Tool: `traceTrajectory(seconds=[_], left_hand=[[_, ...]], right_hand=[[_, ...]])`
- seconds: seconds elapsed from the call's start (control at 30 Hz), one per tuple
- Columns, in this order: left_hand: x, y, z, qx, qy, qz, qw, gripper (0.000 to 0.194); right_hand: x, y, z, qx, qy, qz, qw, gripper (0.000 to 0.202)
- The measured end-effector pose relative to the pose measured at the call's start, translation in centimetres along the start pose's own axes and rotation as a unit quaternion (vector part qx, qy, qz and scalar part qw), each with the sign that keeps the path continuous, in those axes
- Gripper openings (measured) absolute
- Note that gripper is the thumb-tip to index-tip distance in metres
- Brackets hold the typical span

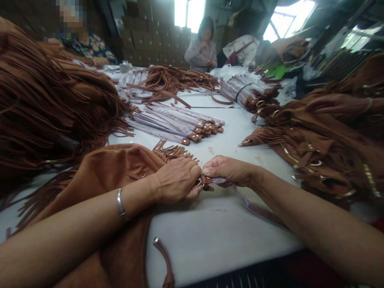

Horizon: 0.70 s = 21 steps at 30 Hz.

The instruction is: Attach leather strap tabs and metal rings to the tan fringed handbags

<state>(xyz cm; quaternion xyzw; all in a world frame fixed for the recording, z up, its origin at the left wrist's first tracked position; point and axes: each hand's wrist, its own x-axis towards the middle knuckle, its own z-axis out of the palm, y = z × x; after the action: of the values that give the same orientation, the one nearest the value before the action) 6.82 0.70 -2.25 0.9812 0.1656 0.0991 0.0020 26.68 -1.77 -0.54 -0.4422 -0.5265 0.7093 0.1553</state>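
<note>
Just right of the brown bag (105, 172), the left hand (180, 182) has its fingers closed on a small metal ring (198, 183), and the right hand (223, 170) pinches the brown end of a plastic-wrapped strap (255, 208) beside it. The strap trails away from the bag; a snag on that slack, or slick wrapping slipping under the fingers, could jerk the end off line. Whether ring and bag are joined is hidden.

The head camera looks forward and down across the table (192, 232).
</note>
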Motion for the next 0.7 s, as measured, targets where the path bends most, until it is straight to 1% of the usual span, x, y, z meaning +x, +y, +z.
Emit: traceTrajectory(seconds=[0.07, 0.1, 0.13, 0.2, 0.27, 0.33, 0.43, 0.57, 0.7], left_hand=[[0.1, 0.1, -0.1, -0.002, -0.011, -0.027, 1.0, 0.024], [0.2, 0.1, -0.2, -0.004, -0.016, -0.041, 0.999, 0.026], [0.3, 0.1, -0.4, -0.008, -0.02, -0.054, 0.998, 0.027], [0.4, 0.1, -0.6, -0.02, -0.026, -0.07, 0.997, 0.024], [0.4, 0.2, -0.6, -0.025, -0.025, -0.064, 0.997, 0.02], [0.4, 0.2, -0.5, -0.017, -0.022, -0.048, 0.998, 0.017], [0.4, 0.2, -0.1, -0.002, -0.022, -0.03, 0.999, 0.017], [0.2, 0.2, 0.4, 0.014, -0.021, 0.001, 1.0, 0.023], [-0.3, 0.0, 0.4, 0.018, -0.009, 0.058, 0.998, 0.043]], right_hand=[[-0.6, -0.3, 0.4, -0.042, -0.012, 0.012, 0.999, 0.039], [-0.9, -0.5, 0.7, -0.046, -0.004, 0.009, 0.999, 0.04], [-1.1, -0.6, 1.0, -0.042, 0.016, 0.002, 0.999, 0.04], [-1.4, -0.7, 1.8, -0.028, 0.073, -0.01, 0.997, 0.04], [-1.3, -0.7, 2.5, -0.012, 0.121, -0.008, 0.993, 0.041], [-1.2, -0.6, 2.9, 0.009, 0.14, -0.003, 0.99, 0.04], [-0.8, -0.2, 2.9, 0.032, 0.13, -0.01, 0.991, 0.042], [-0.3, 0.6, 1.9, 0.041, 0.087, -0.002, 0.995, 0.04], [0.1, 1.0, 0.8, 0.023, 0.039, 0.005, 0.999, 0.038]])
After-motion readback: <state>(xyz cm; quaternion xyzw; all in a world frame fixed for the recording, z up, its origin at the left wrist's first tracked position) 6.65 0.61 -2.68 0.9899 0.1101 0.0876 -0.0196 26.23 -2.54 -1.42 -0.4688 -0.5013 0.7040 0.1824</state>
